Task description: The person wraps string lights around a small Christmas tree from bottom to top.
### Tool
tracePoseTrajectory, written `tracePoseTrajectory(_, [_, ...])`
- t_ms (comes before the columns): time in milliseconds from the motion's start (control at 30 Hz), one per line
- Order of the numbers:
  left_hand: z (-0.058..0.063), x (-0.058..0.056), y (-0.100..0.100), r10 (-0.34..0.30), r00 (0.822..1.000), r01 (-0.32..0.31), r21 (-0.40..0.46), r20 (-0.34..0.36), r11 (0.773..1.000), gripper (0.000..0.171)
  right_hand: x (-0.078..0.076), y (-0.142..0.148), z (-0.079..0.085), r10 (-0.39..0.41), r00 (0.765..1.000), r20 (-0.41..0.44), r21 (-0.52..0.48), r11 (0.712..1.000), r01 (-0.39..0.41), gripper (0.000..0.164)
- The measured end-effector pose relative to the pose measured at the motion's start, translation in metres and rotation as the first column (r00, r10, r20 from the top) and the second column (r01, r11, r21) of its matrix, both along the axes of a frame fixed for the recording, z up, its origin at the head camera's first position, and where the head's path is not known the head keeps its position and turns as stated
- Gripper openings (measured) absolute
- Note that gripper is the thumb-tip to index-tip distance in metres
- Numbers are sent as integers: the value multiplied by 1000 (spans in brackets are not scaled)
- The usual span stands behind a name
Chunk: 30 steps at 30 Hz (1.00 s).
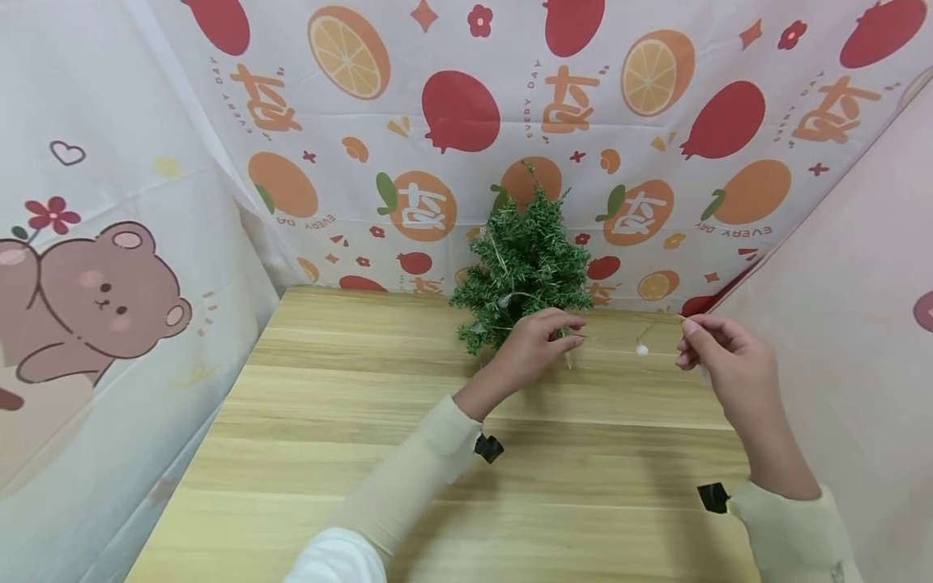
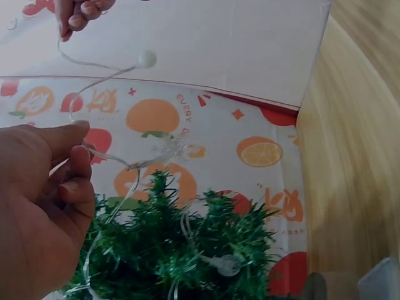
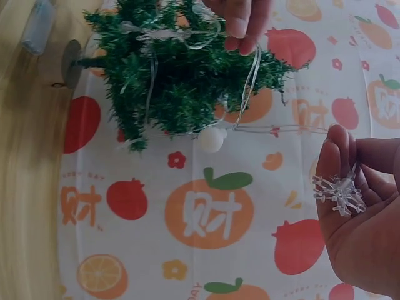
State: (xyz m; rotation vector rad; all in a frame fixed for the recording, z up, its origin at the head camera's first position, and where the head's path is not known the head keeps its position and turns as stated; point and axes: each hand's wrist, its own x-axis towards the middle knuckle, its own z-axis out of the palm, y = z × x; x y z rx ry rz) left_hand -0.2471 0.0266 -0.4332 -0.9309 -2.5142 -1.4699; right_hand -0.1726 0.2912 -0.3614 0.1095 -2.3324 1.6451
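A small green artificial Christmas tree (image 1: 532, 251) stands at the table's back edge, with a clear-wired string light (image 2: 94, 250) draped over its branches. My left hand (image 1: 535, 344) is at the tree's right side, pinching the wire between thumb and finger. Off to the right, my right hand (image 1: 729, 356) grips another stretch of the same wire. A white ball bulb (image 1: 642, 350) dangles from the span between both hands. By the right palm is a clear snowflake light (image 3: 340, 195). Another snowflake light (image 2: 172, 149) shows just past my left fingertips.
The tree's round base (image 3: 72, 64) rests on the wooden table (image 1: 328, 389), with a clear box (image 3: 39, 26) beside it. Printed cloth (image 1: 394, 129) hangs close behind the tree, and a plain pale cloth (image 1: 860, 283) borders the right side.
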Motion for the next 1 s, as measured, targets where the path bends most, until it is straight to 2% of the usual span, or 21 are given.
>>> tracePoseTrajectory(200, [8,0,-3,-33,999,33,-11,1,999,31,-7,-4,16,-4,1000,-24,-166,986,0,26])
tracePoseTrajectory(333, [16,-2,3,-48,998,47,-14,-38,999,29,-12,-5,26,8,998,-66,-209,978,-22,25])
tracePoseTrajectory(467, [33,-8,18,-60,998,60,5,-36,998,31,-16,-10,34,32,995,-98,-219,974,-53,23])
tracePoseTrajectory(667, [60,-22,45,-73,996,68,85,48,994,32,-23,-19,38,28,991,-128,-221,974,-57,22])
tracePoseTrajectory(867, [72,-33,57,-90,994,80,144,61,986,25,-26,-28,37,34,989,-141,-183,981,-59,23])
tracePoseTrajectory(1000, [78,-39,63,-82,994,70,150,72,986,21,-27,-33,37,43,987,-153,-184,980,-71,21])
